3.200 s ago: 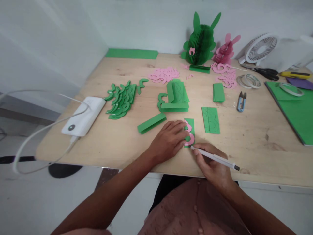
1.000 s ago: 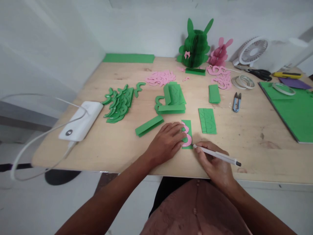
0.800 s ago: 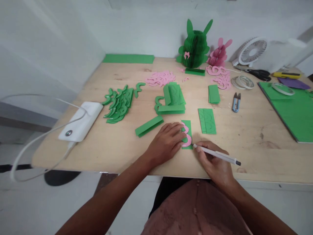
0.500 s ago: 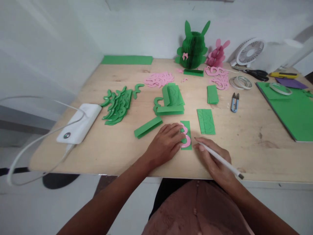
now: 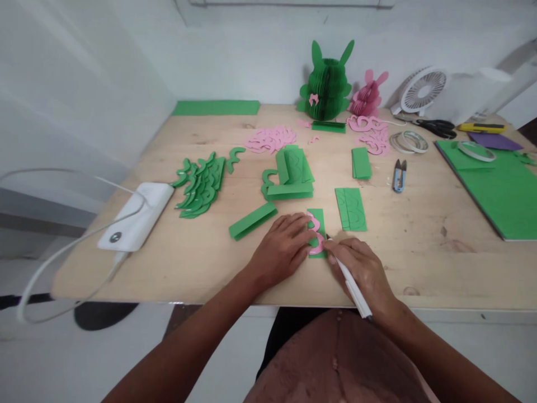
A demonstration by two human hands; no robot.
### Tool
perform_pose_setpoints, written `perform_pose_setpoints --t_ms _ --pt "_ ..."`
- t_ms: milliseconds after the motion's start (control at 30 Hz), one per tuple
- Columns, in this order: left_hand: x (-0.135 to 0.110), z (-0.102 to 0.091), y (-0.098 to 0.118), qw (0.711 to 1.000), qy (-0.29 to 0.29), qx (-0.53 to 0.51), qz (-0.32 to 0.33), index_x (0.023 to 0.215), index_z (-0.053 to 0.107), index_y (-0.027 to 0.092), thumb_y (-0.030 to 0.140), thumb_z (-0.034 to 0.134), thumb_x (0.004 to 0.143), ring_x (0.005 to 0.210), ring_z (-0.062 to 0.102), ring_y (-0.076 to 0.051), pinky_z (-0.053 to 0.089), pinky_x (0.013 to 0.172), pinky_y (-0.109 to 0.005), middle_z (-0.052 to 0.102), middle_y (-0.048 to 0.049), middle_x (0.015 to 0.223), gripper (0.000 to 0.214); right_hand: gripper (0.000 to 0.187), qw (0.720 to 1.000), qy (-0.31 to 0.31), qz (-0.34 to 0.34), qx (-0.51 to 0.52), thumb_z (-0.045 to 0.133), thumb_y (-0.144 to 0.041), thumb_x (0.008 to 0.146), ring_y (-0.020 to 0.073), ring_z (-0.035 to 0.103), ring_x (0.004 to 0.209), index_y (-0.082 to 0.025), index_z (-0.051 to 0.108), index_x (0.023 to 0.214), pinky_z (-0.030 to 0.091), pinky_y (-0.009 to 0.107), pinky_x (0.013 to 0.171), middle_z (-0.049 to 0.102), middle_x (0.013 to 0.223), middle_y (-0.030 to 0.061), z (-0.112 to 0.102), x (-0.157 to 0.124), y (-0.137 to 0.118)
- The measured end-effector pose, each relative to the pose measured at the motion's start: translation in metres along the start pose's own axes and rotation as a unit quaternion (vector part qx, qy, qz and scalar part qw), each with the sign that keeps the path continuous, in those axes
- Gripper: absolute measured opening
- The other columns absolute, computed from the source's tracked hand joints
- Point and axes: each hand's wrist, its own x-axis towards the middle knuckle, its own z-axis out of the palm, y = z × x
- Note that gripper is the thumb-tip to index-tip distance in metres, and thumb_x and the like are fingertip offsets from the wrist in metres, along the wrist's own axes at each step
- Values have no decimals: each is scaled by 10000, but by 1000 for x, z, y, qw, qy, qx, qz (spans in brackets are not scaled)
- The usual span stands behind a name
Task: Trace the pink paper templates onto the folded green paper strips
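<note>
My left hand (image 5: 283, 246) lies flat, fingers spread, pressing a pink curved template (image 5: 315, 235) onto a small green paper strip (image 5: 318, 215) near the table's front edge. My right hand (image 5: 364, 270) grips a white pen (image 5: 350, 282), its tip touching the right edge of the pink template. The pen's rear end points back toward my body. A second green strip with drawn outlines (image 5: 351, 209) lies just to the right.
A folded green strip (image 5: 251, 219) lies left of my hand. Piles of green cut shapes (image 5: 201, 179) and folded green papers (image 5: 291, 176) sit mid-table. Snips (image 5: 398, 174), tape rolls (image 5: 408, 141), green sheets (image 5: 499, 184), paper rabbits (image 5: 327, 84), fan (image 5: 422, 90) and a white power bank (image 5: 136, 215) surround.
My right hand swung the pen round, from lying out to the right to pointing back at my body, and its tip moved up along the template's right edge. The left hand stayed put.
</note>
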Motion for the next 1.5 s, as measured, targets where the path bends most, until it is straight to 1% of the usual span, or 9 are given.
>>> perform_pose_setpoints --t_ms 367,667,767,833,933,1000,1100,1300,1500 --pt "4 0 3 1000 3 9 0 1062 624 199 235 462 940 1261 473 -261 382 1046 -450 564 -97 1303 206 281 999 19 -33 -17 473 -137 944 221 616 798 -120 620 1182 478 350 721 704 825 92 6 -4 4" --pt "7 5 11 999 14 25 -33 1021 625 200 307 513 930 1238 489 -268 400 1018 -459 599 -101 1226 180 297 999 23 -34 -13 476 -125 938 227 609 783 -134 621 1198 474 355 709 705 806 91 6 -3 2" --pt "6 9 10 999 28 26 -29 1020 622 198 308 514 930 1245 486 -267 393 1029 -456 594 -105 1231 179 308 999 25 -3 28 474 -148 943 215 623 772 -184 632 1205 494 353 711 719 832 78 5 -3 3" --pt "6 10 9 999 31 25 -25 1022 616 201 307 525 924 1253 480 -267 390 1034 -454 587 -102 1246 171 299 994 38 42 99 478 -175 947 202 648 818 -223 642 1192 517 349 752 734 936 69 3 -1 4" --pt "5 11 8 999 31 23 -25 1019 607 201 303 538 916 1257 477 -266 386 1039 -453 587 -99 1246 161 235 965 75 127 216 519 -244 935 201 669 959 -245 676 1110 533 356 851 727 1073 53 -2 1 4" --pt "5 10 9 999 31 20 -27 1021 603 197 296 540 914 1256 478 -266 385 1041 -451 589 -101 1242 158 198 948 91 177 248 540 -279 920 207 679 970 -234 695 1035 538 361 866 736 1040 52 -3 4 5" --pt "4 10 9 999 29 17 -31 1027 600 202 291 542 915 1259 476 -262 382 1046 -453 580 -97 1261 155 188 938 84 227 250 549 -304 898 207 691 897 -208 686 985 554 336 785 743 958 61 -2 7 5" --pt "3 11 9 999 28 19 -31 1029 595 202 296 550 912 1263 468 -263 377 1054 -456 575 -96 1263 156 142 940 53 241 235 547 -300 875 164 650 706 -204 651 863 512 261 621 706 806 35 2 15 9" --pt "4 10 9 999 30 19 -30 1023 593 212 296 545 914 1263 474 -263 388 1050 -460 580 -93 1254 146 141 941 40 246 229 544 -306 874 179 652 768 -209 646 856 507 268 644 708 843 46 5 15 12"
